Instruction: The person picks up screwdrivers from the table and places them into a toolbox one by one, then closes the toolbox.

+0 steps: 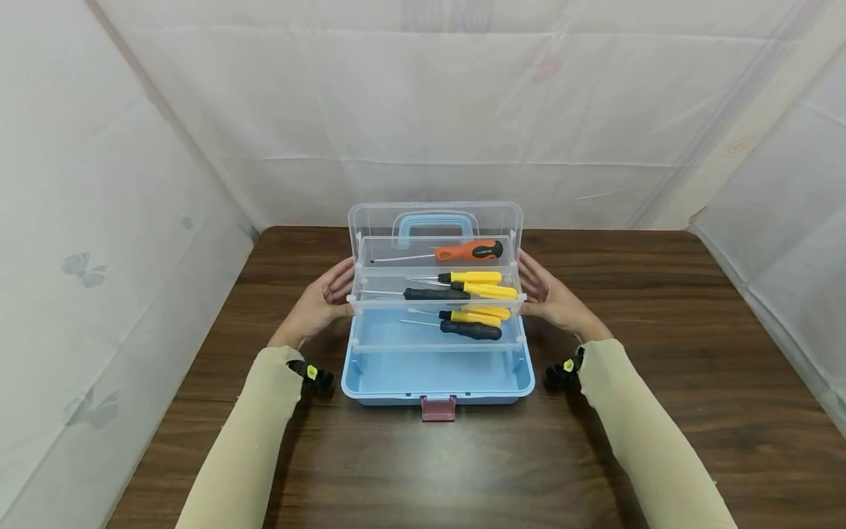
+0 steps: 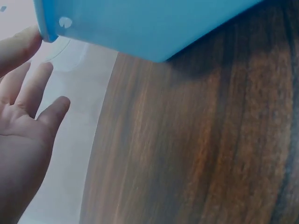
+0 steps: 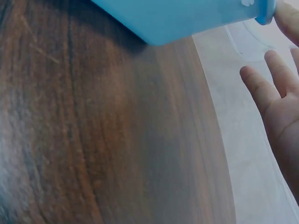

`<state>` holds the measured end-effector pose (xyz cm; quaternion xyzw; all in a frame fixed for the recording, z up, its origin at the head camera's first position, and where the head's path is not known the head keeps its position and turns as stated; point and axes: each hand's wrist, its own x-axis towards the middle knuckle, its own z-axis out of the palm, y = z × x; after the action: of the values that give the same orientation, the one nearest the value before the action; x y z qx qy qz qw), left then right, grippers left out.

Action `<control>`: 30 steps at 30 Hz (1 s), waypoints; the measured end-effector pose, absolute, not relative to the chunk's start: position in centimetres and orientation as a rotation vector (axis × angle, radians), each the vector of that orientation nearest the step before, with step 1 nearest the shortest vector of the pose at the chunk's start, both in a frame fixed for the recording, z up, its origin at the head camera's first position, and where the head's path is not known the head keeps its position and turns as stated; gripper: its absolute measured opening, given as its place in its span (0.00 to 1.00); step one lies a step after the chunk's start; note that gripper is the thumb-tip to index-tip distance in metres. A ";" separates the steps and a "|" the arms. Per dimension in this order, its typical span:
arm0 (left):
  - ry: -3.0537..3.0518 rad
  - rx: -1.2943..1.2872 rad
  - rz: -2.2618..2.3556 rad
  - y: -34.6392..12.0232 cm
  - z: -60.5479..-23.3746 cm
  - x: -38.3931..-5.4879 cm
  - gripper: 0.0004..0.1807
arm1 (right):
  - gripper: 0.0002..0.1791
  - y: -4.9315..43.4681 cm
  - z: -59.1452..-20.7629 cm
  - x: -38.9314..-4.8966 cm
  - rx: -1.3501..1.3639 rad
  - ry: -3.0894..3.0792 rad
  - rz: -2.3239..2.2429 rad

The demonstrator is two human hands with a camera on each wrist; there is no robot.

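Note:
A light-blue toolbox [image 1: 438, 376] stands open, its clear lid [image 1: 377, 219] raised at the back and its clear trays [image 1: 386, 343] fanned out in steps. An orange-and-black screwdriver [image 1: 468, 250] lies in the top tray. Lower down are several yellow-handled screwdrivers [image 1: 489, 292] and two black-handled ones [image 1: 471, 330]. At the box's left side is my left hand [image 1: 324, 303]; its thumb [image 2: 21, 49] touches the rim while the other fingers spread apart below. My right hand [image 1: 551, 297] mirrors it on the right side, thumb [image 3: 288, 21] at the rim, fingers extended.
A dark wood table [image 1: 661, 353] bears the toolbox, with a maroon latch [image 1: 438, 408] hanging at the box's front. Pale sheeting [image 1: 297, 110] hangs behind the table and along both sides. A blue handle [image 1: 436, 220] shows on the raised lid.

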<state>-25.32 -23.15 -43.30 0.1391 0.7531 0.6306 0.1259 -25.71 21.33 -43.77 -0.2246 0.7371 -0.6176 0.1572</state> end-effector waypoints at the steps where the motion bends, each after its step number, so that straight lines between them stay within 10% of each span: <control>1: 2.205 0.402 1.834 -23.1 -43.3 -25.3 0.51 | 0.55 21.3 -43.7 -25.7 -0.632 2.113 -1.765; 16: 2.181 0.494 1.875 -23.9 -42.8 -25.4 0.36 | 0.32 21.0 -42.1 -25.5 -0.491 2.176 -1.746; 30: 1.977 0.428 2.026 -23.5 -41.8 -25.2 0.31 | 0.30 20.9 -40.9 -25.7 -0.498 2.053 -1.838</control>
<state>-25.24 -23.46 -41.75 0.1481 0.6839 0.7008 0.1387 -25.67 20.86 -40.88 -0.1752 0.7224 -0.6469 0.1700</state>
